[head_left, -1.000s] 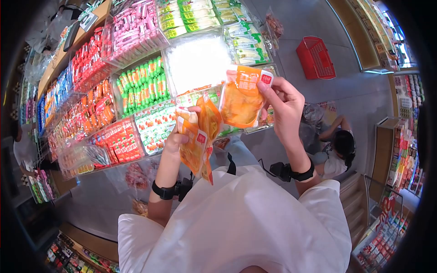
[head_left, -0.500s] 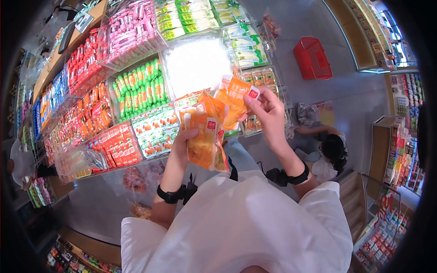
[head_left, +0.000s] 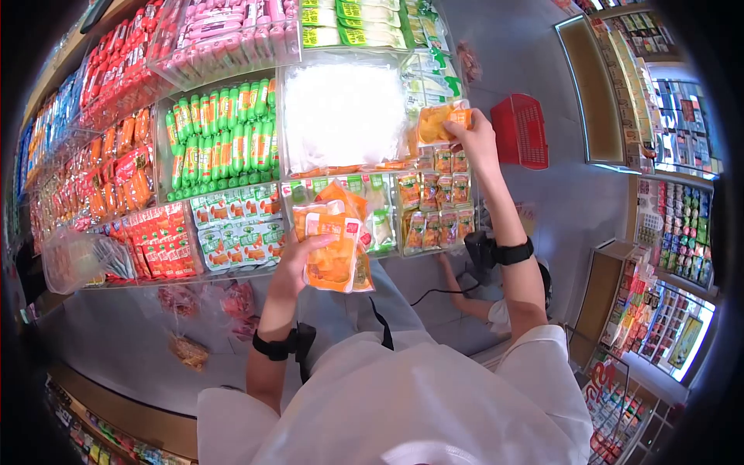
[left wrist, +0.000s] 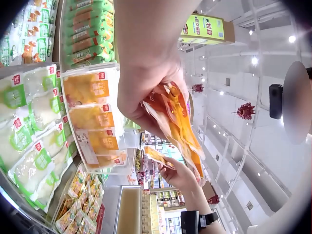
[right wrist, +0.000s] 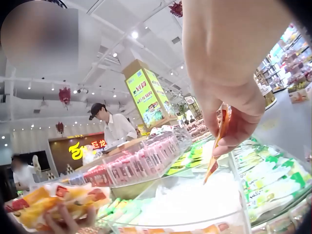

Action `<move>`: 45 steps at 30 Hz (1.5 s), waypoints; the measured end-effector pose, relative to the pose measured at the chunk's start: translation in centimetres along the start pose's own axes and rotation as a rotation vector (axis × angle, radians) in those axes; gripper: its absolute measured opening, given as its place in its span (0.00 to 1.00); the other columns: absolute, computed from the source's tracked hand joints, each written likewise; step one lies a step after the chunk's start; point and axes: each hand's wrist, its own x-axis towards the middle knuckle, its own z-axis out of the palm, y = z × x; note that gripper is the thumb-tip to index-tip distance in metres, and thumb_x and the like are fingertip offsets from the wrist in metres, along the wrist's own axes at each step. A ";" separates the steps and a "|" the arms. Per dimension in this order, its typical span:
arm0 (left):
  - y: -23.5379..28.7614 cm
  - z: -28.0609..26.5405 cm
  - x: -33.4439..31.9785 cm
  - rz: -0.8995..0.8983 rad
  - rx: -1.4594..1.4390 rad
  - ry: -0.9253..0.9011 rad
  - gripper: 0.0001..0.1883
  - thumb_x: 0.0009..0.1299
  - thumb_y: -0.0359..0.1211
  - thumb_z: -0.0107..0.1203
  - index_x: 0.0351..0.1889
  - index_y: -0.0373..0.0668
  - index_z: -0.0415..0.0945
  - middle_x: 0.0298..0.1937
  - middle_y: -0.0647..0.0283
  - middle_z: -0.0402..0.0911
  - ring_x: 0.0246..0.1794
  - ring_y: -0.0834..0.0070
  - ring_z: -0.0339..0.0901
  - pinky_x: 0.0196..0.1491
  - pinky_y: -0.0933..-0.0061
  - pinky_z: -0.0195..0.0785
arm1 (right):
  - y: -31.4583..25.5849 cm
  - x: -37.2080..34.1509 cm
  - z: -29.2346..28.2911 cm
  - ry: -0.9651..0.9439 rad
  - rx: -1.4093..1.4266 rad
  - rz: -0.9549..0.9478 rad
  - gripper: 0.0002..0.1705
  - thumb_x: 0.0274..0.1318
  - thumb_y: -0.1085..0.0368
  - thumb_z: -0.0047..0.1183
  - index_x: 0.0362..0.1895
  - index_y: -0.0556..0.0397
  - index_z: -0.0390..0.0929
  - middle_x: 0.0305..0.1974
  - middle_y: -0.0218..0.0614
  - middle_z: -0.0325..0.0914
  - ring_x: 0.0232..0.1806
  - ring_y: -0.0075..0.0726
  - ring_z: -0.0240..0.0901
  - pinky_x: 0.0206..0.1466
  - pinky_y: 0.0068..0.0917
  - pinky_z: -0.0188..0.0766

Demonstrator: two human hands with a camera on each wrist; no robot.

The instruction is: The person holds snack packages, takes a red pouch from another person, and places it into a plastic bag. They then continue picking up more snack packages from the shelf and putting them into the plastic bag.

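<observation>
My left hand [head_left: 288,267] holds several orange snack packets [head_left: 332,260] in front of the display, thumb across the top one. In the left wrist view, those packets [left wrist: 180,131] show edge-on in its grip. Farther forward and right, my right hand [head_left: 479,141] pinches a single orange packet [head_left: 434,125] by its edge. It hangs near the right side of a clear bin with a bright white inside [head_left: 345,116]. A row of matching orange packets [left wrist: 92,119] stands along that bin's near side.
Green-wrapped sausages [head_left: 221,136] fill the bin to the left, with small snack packs [head_left: 434,201] at the near right. Behind are pink packets [head_left: 232,35]. A red basket [head_left: 521,132] stands on the floor at right. Someone in a cap [right wrist: 109,124] is beyond the counter.
My right hand has carried one packet away from the bunch, forward and right toward the bin. My left hand keeps its packets, now lying flatter together. The head view has shifted.
</observation>
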 end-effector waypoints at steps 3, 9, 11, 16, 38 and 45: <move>-0.7 -2.1 -0.1 0.017 -0.031 0.003 0.26 0.58 0.25 0.51 0.56 0.37 0.58 0.48 0.56 0.73 0.47 0.69 0.74 0.47 0.67 0.71 | 0.0 3.1 3.6 0.125 -0.550 -0.173 0.18 0.42 0.65 0.56 0.36 0.65 0.70 0.24 0.45 0.77 0.23 0.43 0.76 0.24 0.36 0.71; -1.2 -4.2 -0.7 0.023 -0.078 0.001 0.25 0.59 0.26 0.52 0.56 0.37 0.59 0.48 0.58 0.73 0.46 0.71 0.74 0.47 0.70 0.70 | 1.8 5.2 7.5 0.278 -1.088 -0.453 0.12 0.40 0.66 0.53 0.31 0.59 0.73 0.40 0.51 0.69 0.48 0.52 0.63 0.45 0.40 0.65; -1.2 -4.4 -0.6 0.027 -0.087 -0.012 0.25 0.59 0.26 0.52 0.56 0.37 0.59 0.48 0.58 0.73 0.46 0.72 0.74 0.47 0.70 0.70 | 2.9 5.8 8.0 0.318 -1.107 -0.526 0.11 0.39 0.67 0.53 0.31 0.57 0.73 0.44 0.51 0.65 0.51 0.53 0.58 0.49 0.40 0.62; -0.9 -4.9 -0.3 0.022 -0.063 0.033 0.26 0.58 0.26 0.54 0.55 0.36 0.60 0.47 0.58 0.74 0.45 0.72 0.75 0.47 0.69 0.71 | 4.7 7.0 8.3 0.281 -0.941 -0.653 0.10 0.39 0.69 0.52 0.30 0.58 0.75 0.50 0.50 0.64 0.55 0.53 0.57 0.52 0.43 0.60; -1.5 -5.3 1.3 -0.059 -0.071 0.035 0.27 0.56 0.25 0.56 0.54 0.37 0.61 0.47 0.58 0.74 0.44 0.72 0.75 0.45 0.69 0.72 | 5.3 8.5 7.4 0.131 -0.877 -0.741 0.09 0.37 0.67 0.59 0.28 0.52 0.75 0.43 0.42 0.70 0.48 0.47 0.64 0.49 0.38 0.63; -1.2 -4.0 1.4 -0.052 0.000 0.028 0.28 0.56 0.25 0.55 0.56 0.37 0.60 0.48 0.58 0.73 0.45 0.71 0.75 0.46 0.69 0.71 | 3.5 6.4 4.8 0.165 -0.560 -0.708 0.10 0.47 0.66 0.55 0.35 0.52 0.72 0.42 0.40 0.70 0.47 0.47 0.64 0.50 0.37 0.62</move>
